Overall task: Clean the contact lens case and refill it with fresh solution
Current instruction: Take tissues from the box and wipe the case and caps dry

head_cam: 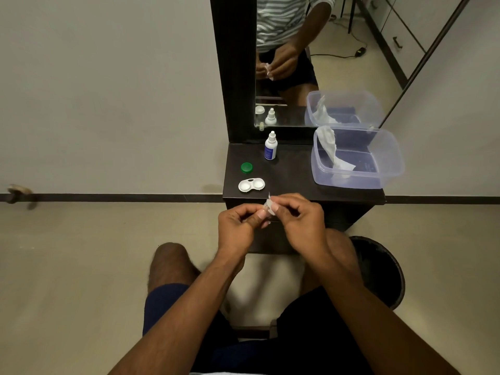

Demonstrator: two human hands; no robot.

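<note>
**A:** What do you have in your hands?

**B:** Both of your hands are raised in front of the near edge of the dark desk. Your left hand and your right hand meet on a small pale thing, with the thumb and fingertips of each pinched on it. It looks like a white cap wrapped in a bit of tissue, but it is too small and too covered by your fingers to say for sure. The mirror behind the desk shows the same pinch with a white scrap between the hands.

**A:** So both grips are clenched?

**B:** Yes, each grip is grasping that small pale thing, the left from below and the right from above.

**A:** Where is the lens case?

**B:** The white contact lens case lies on the desk near its front left corner, with both wells uncovered and facing up. The green cap sits just behind it, apart from the case. The solution bottle stands upright farther back, near the foot of the mirror, with its nozzle tip on.

**A:** And on the right?

**B:** A clear plastic tub sits on the right side of the desk. A crumpled tissue leans against its left wall and trails down onto its floor.
</note>
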